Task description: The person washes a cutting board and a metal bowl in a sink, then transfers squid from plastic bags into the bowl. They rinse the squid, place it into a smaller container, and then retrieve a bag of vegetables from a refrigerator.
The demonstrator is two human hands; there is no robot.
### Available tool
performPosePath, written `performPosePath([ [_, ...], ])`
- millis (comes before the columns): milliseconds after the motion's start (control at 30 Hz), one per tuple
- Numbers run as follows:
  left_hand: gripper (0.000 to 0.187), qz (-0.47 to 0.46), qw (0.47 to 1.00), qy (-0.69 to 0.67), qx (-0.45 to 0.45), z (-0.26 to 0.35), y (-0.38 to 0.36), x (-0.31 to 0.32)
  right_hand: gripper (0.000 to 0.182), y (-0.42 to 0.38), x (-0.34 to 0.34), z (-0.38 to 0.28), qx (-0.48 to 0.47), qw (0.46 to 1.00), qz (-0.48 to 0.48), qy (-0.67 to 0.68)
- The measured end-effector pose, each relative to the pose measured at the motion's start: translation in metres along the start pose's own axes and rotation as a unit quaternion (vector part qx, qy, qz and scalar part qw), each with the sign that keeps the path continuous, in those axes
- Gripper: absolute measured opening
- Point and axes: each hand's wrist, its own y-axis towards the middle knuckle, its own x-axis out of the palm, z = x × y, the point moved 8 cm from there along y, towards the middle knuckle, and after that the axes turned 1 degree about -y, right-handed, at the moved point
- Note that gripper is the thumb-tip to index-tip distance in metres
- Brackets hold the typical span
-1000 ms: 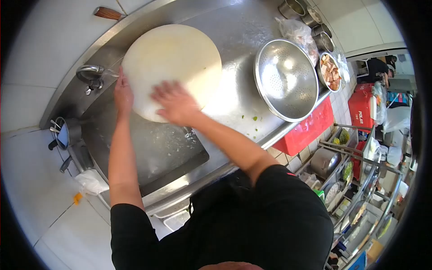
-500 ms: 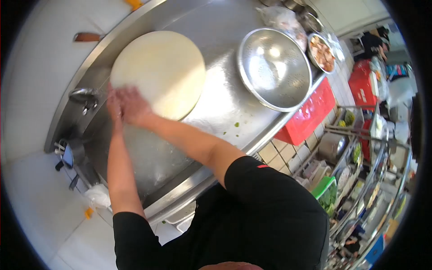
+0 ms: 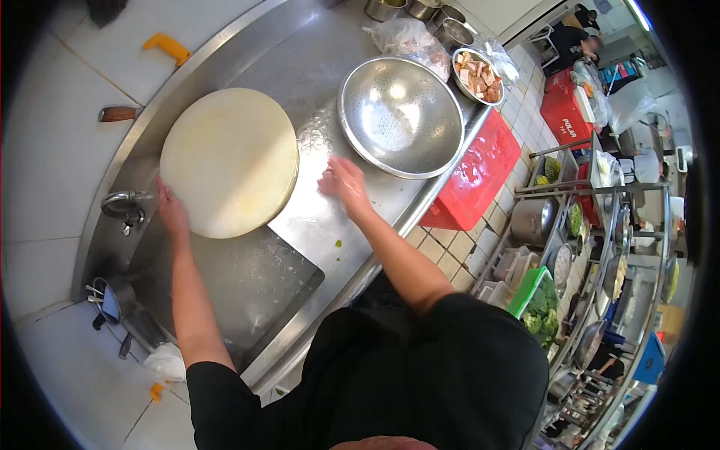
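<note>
A thick, round, cream-coloured chopping board [image 3: 229,161] lies on the steel counter beside the sink. Against its left rim rests my left hand [image 3: 172,210], fingers stretched along the edge and partly hidden by it. My right hand [image 3: 345,184] is over the bare steel right of the board, touching neither board nor colander. Its fingers are loosely bent, a little apart and slightly blurred, with nothing visible in them. The perforated metal colander [image 3: 401,116] sits just beyond that hand. Small green scraps [image 3: 338,244] lie on the counter nearer my body.
A steel tap [image 3: 124,204] stands left of the sink [image 3: 240,289]. Beyond the colander are a bowl of cut meat pieces [image 3: 478,77] and a plastic bag [image 3: 409,43]. A red crate [image 3: 472,176] and loaded shelves [image 3: 592,187] stand right. A person [image 3: 570,45] is in the background.
My hands were together at the board's lower left edge. The right hand has moved away to the right, over the counter. The left stays by the board's rim. The camera view has shifted.
</note>
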Motion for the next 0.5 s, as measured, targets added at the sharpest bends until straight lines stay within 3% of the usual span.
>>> performPosePath([
  [33, 0.047, 0.002, 1.000, 0.027, -0.012, 0.008, -0.004, -0.001, 0.044, -0.020, -0.038, 0.012, 0.045, 0.997, 0.062, 0.021],
  [67, 0.047, -0.010, 0.998, 0.064, -0.020, 0.017, -0.008, 0.001, 0.044, -0.029, -0.083, 0.024, 0.024, 0.992, 0.110, 0.056],
  [133, 0.048, -0.036, 0.989, 0.141, -0.038, 0.030, -0.017, 0.004, 0.037, -0.052, -0.163, -0.001, -0.079, 0.957, 0.267, 0.077],
  [200, 0.048, 0.009, 0.986, 0.166, 0.027, 0.026, -0.019, 0.010, 0.037, -0.049, -0.234, -0.044, -0.152, 0.924, 0.338, 0.097],
  [233, 0.048, 0.032, 0.982, 0.178, 0.059, 0.022, -0.022, 0.016, 0.042, -0.045, -0.247, -0.081, -0.221, 0.923, 0.314, -0.026],
  [300, 0.048, 0.039, 0.984, 0.163, 0.059, 0.013, -0.027, 0.027, 0.042, -0.040, -0.246, -0.139, -0.223, 0.861, 0.355, -0.288],
  [367, 0.049, 0.034, 0.983, 0.180, 0.031, 0.018, -0.035, 0.027, 0.037, -0.025, -0.242, -0.171, -0.217, 0.708, 0.351, -0.574],
  [433, 0.049, 0.016, 0.973, 0.228, -0.026, 0.038, -0.050, 0.024, 0.029, -0.016, -0.240, -0.185, -0.158, 0.699, 0.333, -0.613],
  [500, 0.052, -0.008, 0.936, 0.351, -0.023, 0.071, -0.072, 0.024, 0.023, -0.010, -0.234, -0.202, -0.130, 0.682, 0.326, -0.641],
])
